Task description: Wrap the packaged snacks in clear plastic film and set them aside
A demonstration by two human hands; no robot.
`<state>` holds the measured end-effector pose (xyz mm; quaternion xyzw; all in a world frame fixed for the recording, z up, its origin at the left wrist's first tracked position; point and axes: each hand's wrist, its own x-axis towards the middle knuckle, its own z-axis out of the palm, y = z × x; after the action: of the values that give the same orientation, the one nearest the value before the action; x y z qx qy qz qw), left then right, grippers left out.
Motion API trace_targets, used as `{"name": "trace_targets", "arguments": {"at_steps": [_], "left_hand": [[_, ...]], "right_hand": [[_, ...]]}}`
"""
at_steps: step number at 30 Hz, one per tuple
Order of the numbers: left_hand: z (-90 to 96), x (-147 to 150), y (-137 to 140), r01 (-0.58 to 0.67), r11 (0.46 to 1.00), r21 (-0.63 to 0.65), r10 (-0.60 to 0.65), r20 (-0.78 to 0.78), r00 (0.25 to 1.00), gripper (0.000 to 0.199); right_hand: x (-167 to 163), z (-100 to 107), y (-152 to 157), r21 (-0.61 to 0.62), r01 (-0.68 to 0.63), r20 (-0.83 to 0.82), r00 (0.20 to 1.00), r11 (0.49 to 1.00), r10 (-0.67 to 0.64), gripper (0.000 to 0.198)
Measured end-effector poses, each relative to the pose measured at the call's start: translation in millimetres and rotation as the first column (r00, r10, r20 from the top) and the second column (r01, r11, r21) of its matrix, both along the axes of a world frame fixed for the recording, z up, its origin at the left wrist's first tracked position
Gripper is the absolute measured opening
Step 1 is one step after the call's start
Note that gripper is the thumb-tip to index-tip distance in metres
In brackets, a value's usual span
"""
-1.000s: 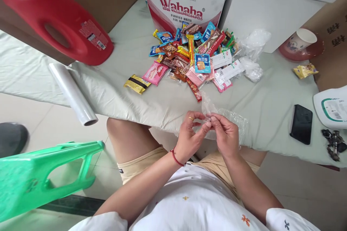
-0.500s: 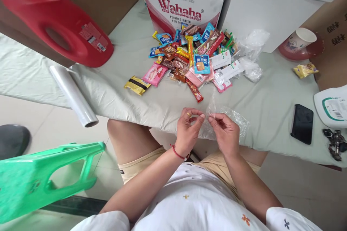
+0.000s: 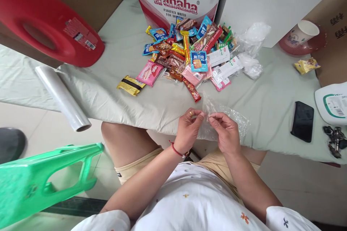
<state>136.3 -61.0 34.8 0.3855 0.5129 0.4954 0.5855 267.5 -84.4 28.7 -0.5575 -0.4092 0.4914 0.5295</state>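
A thin clear plastic bag (image 3: 235,119) hangs between my hands at the table's front edge. My left hand (image 3: 189,130) pinches its upper edge between thumb and forefinger; a ring and a red cord bracelet are on this hand and wrist. Close by on the right, my right hand (image 3: 225,131) pinches the same bag with thumb and fingertips. Just beyond lies a heap of wrapped snacks: a blue packet (image 3: 199,61) on top, a pink packet (image 3: 150,73), a yellow packet (image 3: 131,85) and a red stick-shaped packet (image 3: 192,89) nearest my hands.
Behind the snacks stands a Wahaha carton (image 3: 176,1), with crumpled clear bags (image 3: 252,48) to its right. A plastic-film roll (image 3: 63,99) and red jug (image 3: 78,39) are at left. A phone (image 3: 302,121), keys (image 3: 336,140) and paper cup (image 3: 303,34) lie right. A green stool (image 3: 54,184) stands below.
The view has shifted slightly, so the snacks and film roll sit further left. Both hands keep their pinch on the plastic bag, with little movement.
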Motion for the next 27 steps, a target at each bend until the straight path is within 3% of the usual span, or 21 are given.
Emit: {"name": "trace_targets", "arguments": {"at_steps": [4, 9, 19, 24, 27], "left_hand": [[-1.7, 3, -2, 0.073, 0.997, 0.020, -0.075, 0.110, 0.991, 0.024], [-7.7, 2, -2, -0.007, 0.997, 0.076, 0.004, 0.051, 0.999, 0.018], [3.8, -2, 1, -0.177, 0.976, -0.129, 0.202, 0.220, 0.954, 0.032], [-3.0, -15, 2, -0.316, 0.939, -0.137, 0.334, 0.143, 0.932, 0.037], [-7.3, -39, 12, -0.295, 0.949, -0.111, 0.304, 0.077, 0.949, 0.035]], "right_hand": [[-1, -2, 2, 0.017, -0.003, -0.027, 1.000, 1.000, 0.004, 0.015], [-2, -2, 1, 0.007, 0.011, 0.007, 1.000, 1.000, -0.012, 0.018], [9, 19, -4, -0.020, 0.180, -0.156, 0.971, 0.984, -0.181, 0.023], [6, 31, -15, -0.084, 0.168, -0.183, 0.966, 0.982, -0.181, 0.028], [21, 37, -13, -0.107, 0.178, -0.145, 0.971, 0.978, -0.192, 0.029]]}}
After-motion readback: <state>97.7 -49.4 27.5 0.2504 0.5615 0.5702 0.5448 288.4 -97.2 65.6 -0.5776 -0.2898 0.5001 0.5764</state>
